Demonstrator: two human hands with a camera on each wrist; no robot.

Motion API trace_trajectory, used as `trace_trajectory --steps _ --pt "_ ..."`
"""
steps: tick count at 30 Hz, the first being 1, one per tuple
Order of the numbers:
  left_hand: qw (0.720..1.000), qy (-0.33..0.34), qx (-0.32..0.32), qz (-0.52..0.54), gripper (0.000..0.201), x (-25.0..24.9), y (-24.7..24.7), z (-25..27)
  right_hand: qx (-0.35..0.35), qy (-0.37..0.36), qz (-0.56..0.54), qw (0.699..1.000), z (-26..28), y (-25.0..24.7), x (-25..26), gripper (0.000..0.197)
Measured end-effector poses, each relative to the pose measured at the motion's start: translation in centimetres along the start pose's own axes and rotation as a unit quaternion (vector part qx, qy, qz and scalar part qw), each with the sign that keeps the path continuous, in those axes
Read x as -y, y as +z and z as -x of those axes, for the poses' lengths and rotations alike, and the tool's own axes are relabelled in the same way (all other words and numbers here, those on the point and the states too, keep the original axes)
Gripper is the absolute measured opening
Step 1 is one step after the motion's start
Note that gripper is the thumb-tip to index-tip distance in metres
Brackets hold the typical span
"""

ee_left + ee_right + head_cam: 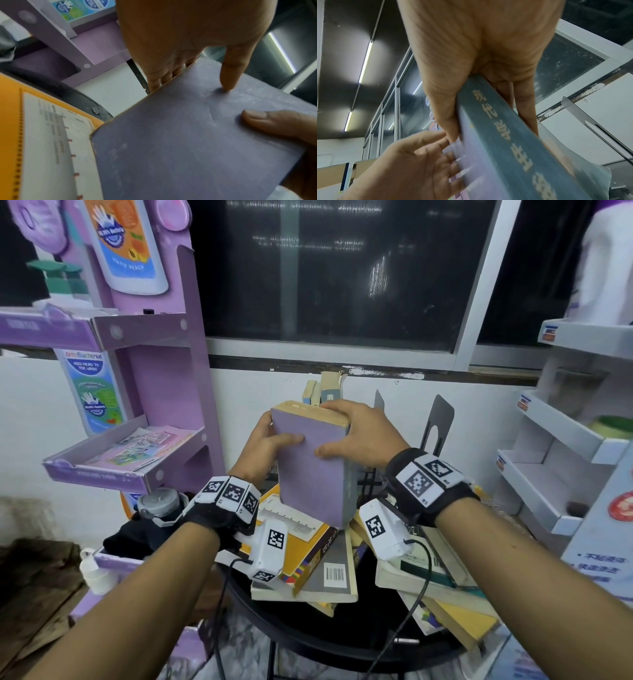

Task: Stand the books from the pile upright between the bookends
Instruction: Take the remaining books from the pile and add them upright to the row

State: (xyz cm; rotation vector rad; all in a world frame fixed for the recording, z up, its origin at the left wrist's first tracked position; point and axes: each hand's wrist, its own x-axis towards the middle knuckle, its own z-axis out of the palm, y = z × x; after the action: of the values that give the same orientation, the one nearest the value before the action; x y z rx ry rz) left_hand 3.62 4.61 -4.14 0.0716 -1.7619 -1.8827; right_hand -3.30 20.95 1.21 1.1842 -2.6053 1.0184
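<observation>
Both hands, left hand (270, 440) and right hand (356, 433), grip thick purple book (310, 470) tight, up over book pile (308, 556). Bookend (438, 422) behind. Heavy book may slip, knock pile off counter (308, 642).

Shop: purple product display stand (164, 392), price-tagged white shelves (561, 440).

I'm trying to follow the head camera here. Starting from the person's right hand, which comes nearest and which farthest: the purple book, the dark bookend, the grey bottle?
1. Purple book: gripped by the right hand, at centre.
2. Dark bookend: just behind and to the right of that hand, not touching it.
3. Grey bottle: far off to the left, beyond the left hand.
</observation>
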Motion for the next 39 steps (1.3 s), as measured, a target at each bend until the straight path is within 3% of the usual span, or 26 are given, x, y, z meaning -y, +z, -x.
trace_trajectory --steps 3,16,20,25,30,32,35,39 --pt "0.999 -0.004 -0.020 0.025 0.031 -0.3 0.4 0.1 0.009 -0.004 0.016 1.000 0.0 0.2 0.3 0.081" --pt "1.000 0.000 -0.026 0.011 0.032 -0.7 0.9 0.2 0.062 0.007 0.028 0.998 -0.2 -1.2 0.5 0.088" --pt "1.000 0.005 -0.019 0.006 0.030 -0.8 1.0 0.3 0.049 0.022 0.061 0.997 -0.2 -0.7 0.7 0.092" --pt "1.000 -0.006 -0.009 -0.006 0.029 -1.1 1.1 0.4 0.005 0.010 0.045 0.999 0.4 -0.4 0.6 0.078" --pt "0.999 -0.028 0.002 -0.035 0.010 -1.9 1.6 -0.4 -0.020 0.021 0.022 0.999 0.9 -1.5 0.2 0.082" --pt "0.999 -0.023 0.002 -0.035 0.012 -2.0 1.9 -1.0 -0.023 0.026 0.025 0.999 1.0 -2.5 0.0 0.076" --pt "0.998 -0.008 -0.010 -0.068 0.032 -2.0 2.7 -2.2 -0.027 0.037 0.040 0.998 1.2 -3.8 -0.5 0.068" --pt "0.990 -0.004 -0.044 -0.134 0.037 -1.3 3.4 -4.0 -0.040 0.069 0.057 0.995 1.2 -5.0 -1.5 0.063"
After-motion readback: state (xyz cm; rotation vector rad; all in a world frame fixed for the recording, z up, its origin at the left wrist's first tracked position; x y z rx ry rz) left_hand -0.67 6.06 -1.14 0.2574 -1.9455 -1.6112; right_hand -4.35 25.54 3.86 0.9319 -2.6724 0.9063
